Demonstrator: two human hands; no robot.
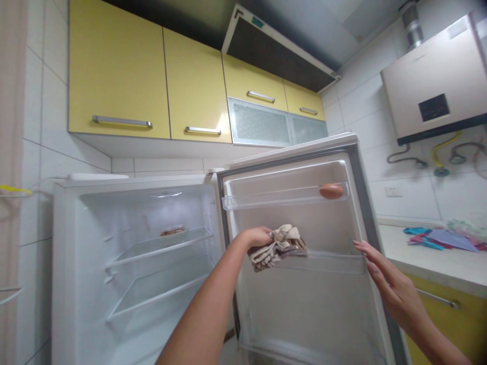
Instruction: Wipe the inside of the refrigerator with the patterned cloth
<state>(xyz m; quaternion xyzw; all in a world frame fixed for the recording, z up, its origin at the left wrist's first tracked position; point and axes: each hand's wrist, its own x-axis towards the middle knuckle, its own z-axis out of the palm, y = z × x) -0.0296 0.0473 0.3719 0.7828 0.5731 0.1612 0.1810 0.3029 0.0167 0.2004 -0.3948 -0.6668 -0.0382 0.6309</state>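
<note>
My left hand (255, 237) grips a bunched, patterned cloth (279, 246) in beige and brown. The cloth lies over the left part of the middle clear shelf (327, 263) on the inside of the fridge door (304, 304). At the door's outer edge, my right hand (391, 279) has its fingers stretched out, with the fingertips by the right end of that shelf. Above, a brown egg (332, 191) sits at the right end of the upper door shelf (274, 198). The fridge door stands wide.
Left of the door, the fridge's inside has glass shelves (160, 249), with a small packet (173, 230) on the upper one. Yellow cabinets (117, 71) hang overhead. Coloured cloths (445, 238) lie on the counter (395, 243) at right, below a water heater (437, 76).
</note>
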